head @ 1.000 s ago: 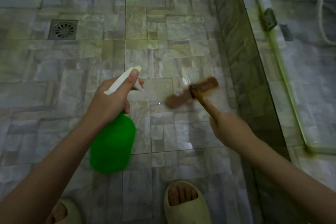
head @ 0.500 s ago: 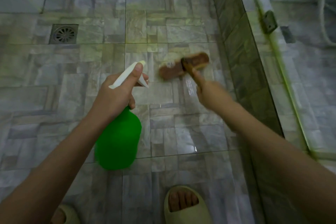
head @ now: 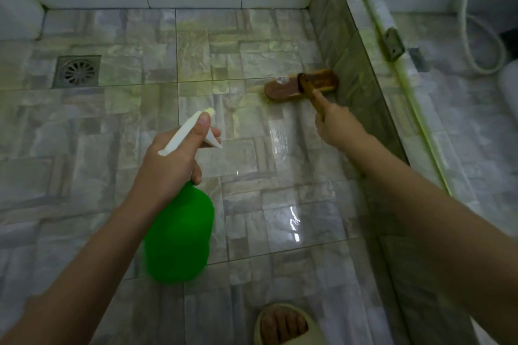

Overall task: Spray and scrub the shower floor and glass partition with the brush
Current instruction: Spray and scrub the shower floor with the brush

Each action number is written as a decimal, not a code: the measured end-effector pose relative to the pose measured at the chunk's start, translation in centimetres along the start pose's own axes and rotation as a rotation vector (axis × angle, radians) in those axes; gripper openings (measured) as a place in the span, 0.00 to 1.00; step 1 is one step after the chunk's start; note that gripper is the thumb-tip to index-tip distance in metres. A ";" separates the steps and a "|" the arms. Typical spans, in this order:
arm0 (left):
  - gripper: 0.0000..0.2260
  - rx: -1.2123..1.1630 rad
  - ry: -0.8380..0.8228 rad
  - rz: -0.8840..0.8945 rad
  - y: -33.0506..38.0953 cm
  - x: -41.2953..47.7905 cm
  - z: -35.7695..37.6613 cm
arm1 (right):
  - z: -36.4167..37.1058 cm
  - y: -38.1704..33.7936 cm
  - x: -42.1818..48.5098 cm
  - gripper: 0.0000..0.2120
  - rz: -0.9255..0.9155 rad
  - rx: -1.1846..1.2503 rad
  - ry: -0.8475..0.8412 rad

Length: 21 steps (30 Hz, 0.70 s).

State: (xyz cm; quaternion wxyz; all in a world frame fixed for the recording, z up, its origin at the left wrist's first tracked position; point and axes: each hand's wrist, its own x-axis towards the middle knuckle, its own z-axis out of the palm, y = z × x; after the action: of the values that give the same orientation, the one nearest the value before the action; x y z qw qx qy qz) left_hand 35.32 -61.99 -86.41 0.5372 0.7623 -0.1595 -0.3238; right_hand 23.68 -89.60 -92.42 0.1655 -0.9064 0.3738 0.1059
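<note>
My left hand [head: 171, 165] grips the neck of a green spray bottle [head: 179, 235] with a white trigger head, held above the wet grey tiled shower floor [head: 112, 131]. My right hand [head: 335, 126] holds the handle of a brown wooden scrub brush [head: 283, 88]. The brush head lies bristles-down on the floor, its right end against the low tiled curb [head: 353, 84]. The glass partition [head: 398, 73] rises from that curb, showing as a greenish edge with a metal bracket [head: 392, 45].
A square metal drain [head: 77, 71] sits at the far left of the floor. White tiled walls close the back. My foot in a pale slipper [head: 286, 325] stands at the bottom edge. Beyond the glass, a hose [head: 473, 36] hangs.
My right hand has pushed the brush forward and to the right across the floor, up to the curb. The spray bottle has stayed nearly in the same place.
</note>
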 end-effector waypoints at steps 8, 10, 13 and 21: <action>0.20 -0.060 0.001 -0.019 0.1 0.9 -1.2 | -0.5 1.4 -6.2 0.31 0.050 -0.146 -0.134; 0.24 -0.061 0.024 -0.008 -0.2 1.1 -1.4 | -1.3 0.5 -0.4 0.32 -0.012 -0.119 -0.057; 0.24 -0.073 0.058 0.013 -0.3 1.3 -1.9 | -3.4 -0.8 6.5 0.30 -0.062 -0.091 -0.032; 0.14 -0.130 0.099 -0.015 1.0 1.1 -4.7 | -6.1 1.0 5.5 0.28 -0.102 -0.237 -0.222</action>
State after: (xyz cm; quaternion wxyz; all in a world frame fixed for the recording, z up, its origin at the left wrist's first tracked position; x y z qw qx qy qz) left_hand 39.36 -59.60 -84.81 0.5904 0.7420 -0.1058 -0.2995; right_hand 27.16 -96.11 -88.77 0.1027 -0.9202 0.2914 0.2402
